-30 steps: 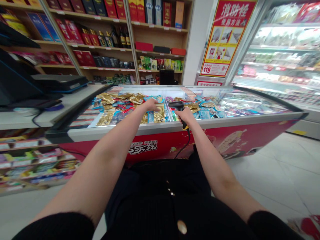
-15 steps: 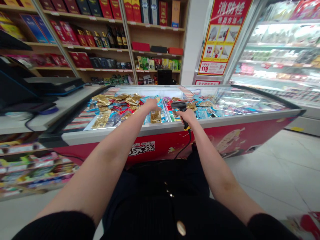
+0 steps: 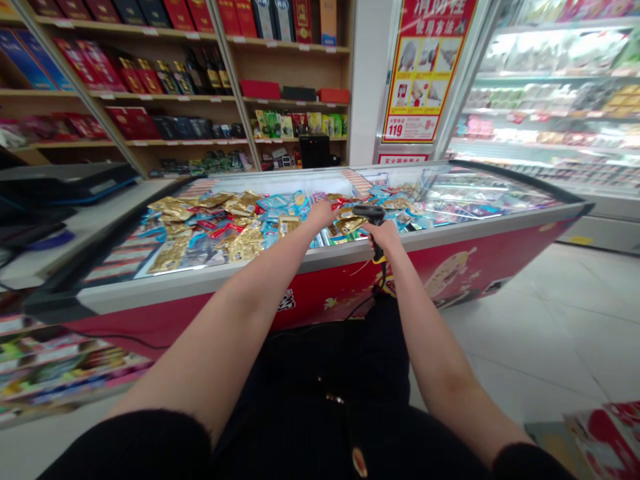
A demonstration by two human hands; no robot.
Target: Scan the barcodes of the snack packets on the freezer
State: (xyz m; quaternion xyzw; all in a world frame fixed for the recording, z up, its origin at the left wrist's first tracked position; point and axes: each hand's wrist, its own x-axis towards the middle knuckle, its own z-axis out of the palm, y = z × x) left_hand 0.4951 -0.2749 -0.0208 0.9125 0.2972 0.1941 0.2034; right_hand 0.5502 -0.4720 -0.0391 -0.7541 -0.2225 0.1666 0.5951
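Observation:
My right hand (image 3: 384, 235) is wrapped round the handle of a black barcode scanner (image 3: 369, 213). Its head points left over the chest freezer's (image 3: 210, 280) near rim, and a cable hangs from the handle. My left hand (image 3: 321, 213) reaches over the ice-cream packets inside, left of the scanner. Its fingers are blurred and mostly hidden. A gold packet (image 3: 350, 223) lies right beside the left fingertips, in front of the scanner; whether they grip it cannot be made out. Another gold packet (image 3: 289, 225) lies left of that hand, among blue packets (image 3: 280, 202).
Behind the freezer stand wooden shelves (image 3: 280, 47) of boxes and bottles. At the left is a counter (image 3: 30, 263) with dark equipment (image 3: 70, 181). A lit refrigerated display (image 3: 545, 100) stands at the right. Red boxes (image 3: 600, 430) are at the lower right.
My view has shifted right. The left hand has moved right, closer to the scanner, away from the gold packet it was over. The right hand still holds the scanner.

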